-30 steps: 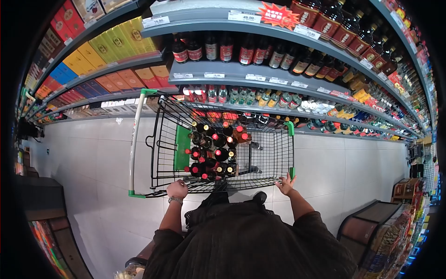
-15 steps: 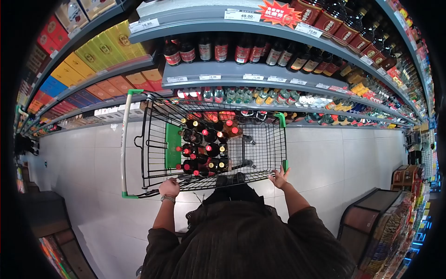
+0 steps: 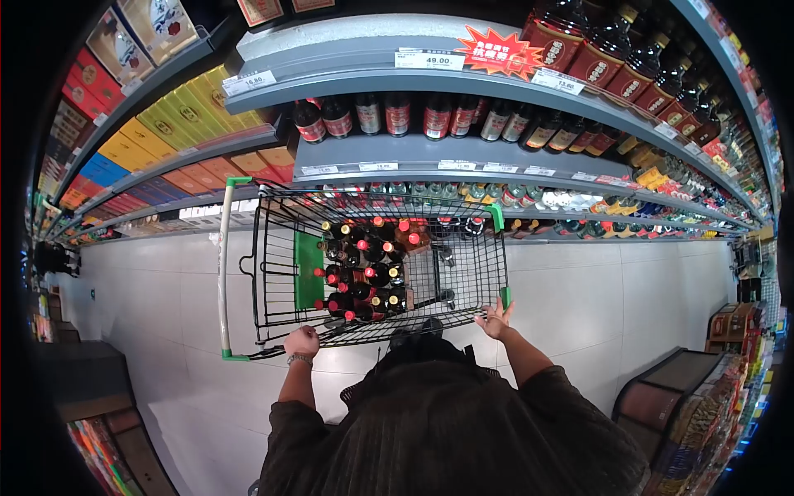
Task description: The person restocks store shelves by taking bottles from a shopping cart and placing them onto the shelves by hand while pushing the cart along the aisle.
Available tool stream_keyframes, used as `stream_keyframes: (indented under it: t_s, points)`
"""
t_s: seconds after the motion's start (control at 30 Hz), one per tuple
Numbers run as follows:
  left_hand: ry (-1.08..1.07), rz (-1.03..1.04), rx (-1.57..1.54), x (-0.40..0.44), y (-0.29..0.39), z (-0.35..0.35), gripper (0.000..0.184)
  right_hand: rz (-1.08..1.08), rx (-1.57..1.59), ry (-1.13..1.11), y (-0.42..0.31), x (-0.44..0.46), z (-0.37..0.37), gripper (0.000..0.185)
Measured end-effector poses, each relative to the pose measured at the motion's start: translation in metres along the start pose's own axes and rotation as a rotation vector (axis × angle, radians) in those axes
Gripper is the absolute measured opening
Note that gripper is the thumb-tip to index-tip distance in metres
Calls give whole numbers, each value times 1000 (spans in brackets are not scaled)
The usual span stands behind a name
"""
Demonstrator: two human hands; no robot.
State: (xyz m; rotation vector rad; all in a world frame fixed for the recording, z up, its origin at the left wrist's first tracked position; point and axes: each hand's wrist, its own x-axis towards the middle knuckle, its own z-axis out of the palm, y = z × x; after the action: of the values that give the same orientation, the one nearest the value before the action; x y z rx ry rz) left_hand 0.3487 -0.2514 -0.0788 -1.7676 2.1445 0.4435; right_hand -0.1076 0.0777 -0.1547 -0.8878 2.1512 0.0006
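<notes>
A wire shopping cart (image 3: pixel 463 285) with green corner pieces stands sideways before me. Many dark bottles (image 3: pixel 364 273) with red and yellow caps crowd its left half, beside a green panel (image 3: pixel 308 271). My left hand (image 3: pixel 302 341), wearing a wristwatch (image 3: pixel 299 359), is closed at the cart's near side rail, close to the handle end. My right hand (image 3: pixel 497 321) rests against the near right corner of the cart with its fingers spread. The cart handle (image 3: pixel 223 273) is at the far left, and neither hand is on it.
Shelves (image 3: pixel 463 153) of bottles run along the far side, with price tags and a red starburst sign (image 3: pixel 499 54). Boxed goods (image 3: pixel 178 112) fill the left shelves. Display stands (image 3: pixel 670 384) rise behind me on the right and left (image 3: pixel 95 372). Pale floor tiles (image 3: pixel 571 289) lie between.
The shelves, cart and floor sit slightly lower in view, and the upper shelf looks nearer. Both hands keep their places at the cart's near side.
</notes>
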Motion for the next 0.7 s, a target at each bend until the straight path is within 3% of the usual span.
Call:
stream_keyframes:
  t_s: [0.17,0.33,0.37,0.5,0.7]
  points:
    - [58,47,10,4,-10,7,26,-41,2,-61,-7,-2,-7,75]
    - [20,46,-26,6,-6,0,24,-30,-60,30,-1,4,3,75]
    - [35,57,-3,4,-6,-2,25,-36,-28,-31,0,6,0,66]
    - [-12,93,-16,4,-4,-8,23,61,-21,1,-5,1,0,63]
    - [-59,96,-18,8,-4,-6,24,83,-22,-31,-10,-1,-8,69]
